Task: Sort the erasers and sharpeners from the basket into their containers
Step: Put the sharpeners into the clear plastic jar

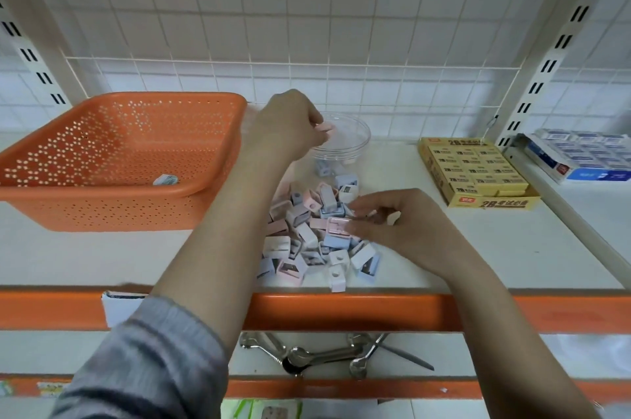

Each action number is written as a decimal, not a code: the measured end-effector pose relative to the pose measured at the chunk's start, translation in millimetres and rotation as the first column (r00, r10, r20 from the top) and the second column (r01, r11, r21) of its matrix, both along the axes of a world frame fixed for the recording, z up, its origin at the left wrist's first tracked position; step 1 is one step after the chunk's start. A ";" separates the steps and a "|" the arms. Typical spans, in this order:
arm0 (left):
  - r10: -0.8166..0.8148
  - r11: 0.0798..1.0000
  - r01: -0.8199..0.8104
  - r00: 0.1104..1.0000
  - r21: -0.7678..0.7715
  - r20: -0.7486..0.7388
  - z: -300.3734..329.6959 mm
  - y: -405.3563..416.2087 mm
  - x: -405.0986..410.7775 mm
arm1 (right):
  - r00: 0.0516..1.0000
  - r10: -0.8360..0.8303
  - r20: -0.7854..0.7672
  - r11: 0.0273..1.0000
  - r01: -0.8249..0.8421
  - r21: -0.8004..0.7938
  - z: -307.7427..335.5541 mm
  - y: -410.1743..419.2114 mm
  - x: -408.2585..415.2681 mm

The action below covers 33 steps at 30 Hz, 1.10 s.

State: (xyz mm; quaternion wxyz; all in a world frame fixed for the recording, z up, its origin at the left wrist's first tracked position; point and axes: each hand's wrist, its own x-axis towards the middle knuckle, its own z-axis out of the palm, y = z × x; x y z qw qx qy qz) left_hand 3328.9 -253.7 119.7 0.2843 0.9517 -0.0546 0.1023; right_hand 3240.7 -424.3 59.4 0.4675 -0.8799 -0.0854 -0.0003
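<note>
Left hand (290, 125) pinching pink sharpener (325, 128) over jar (355, 142)

Wore a grey sleeve (150, 360) of soft, faintly ribbed knit on the left arm, bunched in folds and pushed up short of the elbow, its cuff edge just below the orange shelf rail (341, 311). Left forearm bare from that cuff to the left hand (286, 125). Showed no sleeve on the right arm; right hand (392, 224) bare, without rings or watch.
</note>
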 end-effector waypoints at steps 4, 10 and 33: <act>-0.008 1.000 0.008 0.999 0.008 -0.050 -12.5 -7.5 32.9 | 1.000 0.011 -0.029 1.000 -0.012 -0.026 -7.0 2.6 -2.5; 0.035 0.999 -0.035 0.999 -0.006 0.024 -15.7 7.1 21.7 | 0.999 0.031 0.020 0.996 -0.029 -0.089 -7.8 7.0 -0.7; -0.010 0.999 0.013 0.997 0.038 -0.078 -59.7 14.8 -68.1 | 0.972 -0.126 0.199 0.989 0.140 -0.055 40.5 22.6 129.6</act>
